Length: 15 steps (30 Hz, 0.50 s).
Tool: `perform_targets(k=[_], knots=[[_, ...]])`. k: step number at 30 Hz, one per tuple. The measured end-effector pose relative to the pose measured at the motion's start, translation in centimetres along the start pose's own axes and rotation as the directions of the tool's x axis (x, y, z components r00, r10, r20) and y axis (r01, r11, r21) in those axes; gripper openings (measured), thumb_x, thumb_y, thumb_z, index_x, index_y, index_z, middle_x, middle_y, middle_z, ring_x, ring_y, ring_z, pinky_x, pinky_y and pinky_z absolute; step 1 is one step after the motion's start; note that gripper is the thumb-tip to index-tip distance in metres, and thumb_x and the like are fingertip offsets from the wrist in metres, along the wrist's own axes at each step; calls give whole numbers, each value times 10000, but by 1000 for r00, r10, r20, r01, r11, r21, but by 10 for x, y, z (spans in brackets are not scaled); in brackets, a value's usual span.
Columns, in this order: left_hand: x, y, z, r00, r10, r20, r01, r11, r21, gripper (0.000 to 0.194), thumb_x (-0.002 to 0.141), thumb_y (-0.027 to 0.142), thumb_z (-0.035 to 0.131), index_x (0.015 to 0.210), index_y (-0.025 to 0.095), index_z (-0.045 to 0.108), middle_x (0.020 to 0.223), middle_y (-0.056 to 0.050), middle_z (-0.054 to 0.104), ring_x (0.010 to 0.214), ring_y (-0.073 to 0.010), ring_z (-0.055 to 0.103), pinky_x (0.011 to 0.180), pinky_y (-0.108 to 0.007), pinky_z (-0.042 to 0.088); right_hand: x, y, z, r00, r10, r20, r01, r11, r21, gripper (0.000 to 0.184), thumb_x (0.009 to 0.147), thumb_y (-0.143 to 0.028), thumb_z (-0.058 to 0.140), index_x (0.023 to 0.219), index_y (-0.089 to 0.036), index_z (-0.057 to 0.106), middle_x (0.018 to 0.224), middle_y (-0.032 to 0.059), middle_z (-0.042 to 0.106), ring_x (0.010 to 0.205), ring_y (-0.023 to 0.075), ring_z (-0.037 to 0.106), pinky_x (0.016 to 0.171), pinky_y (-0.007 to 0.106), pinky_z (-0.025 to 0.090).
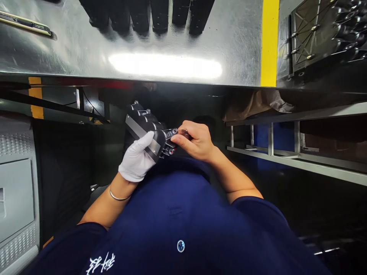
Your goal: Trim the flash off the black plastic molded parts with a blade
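My left hand [137, 160], in a white glove, is wrapped round a black moulded plastic part [156, 143] with a flat grey strip along its side and several screw bosses. The part tilts in front of my torso, below the table edge. At its right end, my bare right hand [197, 141] is closed, thumb and fingers pinching a small tool with a dark reddish-brown handle [185, 133]. Most of that tool is hidden by the fingers, so its tip cannot be made out. A small red spot shows on the part's end near my right thumb.
A metal table [237, 46] spans the top, with several black parts [151, 17] in a row. A yellow stripe [269, 42] separates off stacked black mouldings [323, 42]. A pale metal frame [286, 164] stands right; a grey plastic case [17, 191] stands left.
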<state>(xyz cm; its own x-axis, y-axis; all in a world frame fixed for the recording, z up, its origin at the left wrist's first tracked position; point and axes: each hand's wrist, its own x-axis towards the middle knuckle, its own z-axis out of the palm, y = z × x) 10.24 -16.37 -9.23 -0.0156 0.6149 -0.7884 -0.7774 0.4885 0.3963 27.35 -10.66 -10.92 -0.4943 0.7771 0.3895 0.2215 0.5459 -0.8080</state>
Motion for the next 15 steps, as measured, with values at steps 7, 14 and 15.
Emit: perform_targets(k=[7, 14, 15], knots=[[-4, 7, 4, 998, -11, -55, 5, 995, -96, 354, 950, 99, 387, 909, 193, 726, 840, -9, 767, 1037, -159, 709, 961, -258, 553, 2, -10, -10, 979, 156, 134, -191, 933, 305, 309, 947, -356, 573, 708, -164, 539, 617, -45, 468, 537, 56, 403, 506, 200, 340], [-13, 13, 10, 995, -97, 0, 97, 993, -71, 297, 972, 170, 424, 977, 186, 720, 982, -31, 773, 1177, -181, 645, 953, -244, 550, 4, 0, -18, 981, 166, 104, -188, 946, 262, 357, 1027, -419, 378, 953, -158, 610, 697, -21, 520, 570, 74, 466, 544, 213, 387], [-14, 14, 9, 993, -114, -6, 114, 991, -69, 290, 971, 164, 430, 993, 177, 718, 996, -35, 772, 1191, -179, 637, 946, -234, 551, 6, 1, -21, 989, 123, 88, -136, 977, 164, 347, 1033, -374, 370, 921, -155, 614, 711, -9, 538, 603, 82, 488, 576, 220, 400]])
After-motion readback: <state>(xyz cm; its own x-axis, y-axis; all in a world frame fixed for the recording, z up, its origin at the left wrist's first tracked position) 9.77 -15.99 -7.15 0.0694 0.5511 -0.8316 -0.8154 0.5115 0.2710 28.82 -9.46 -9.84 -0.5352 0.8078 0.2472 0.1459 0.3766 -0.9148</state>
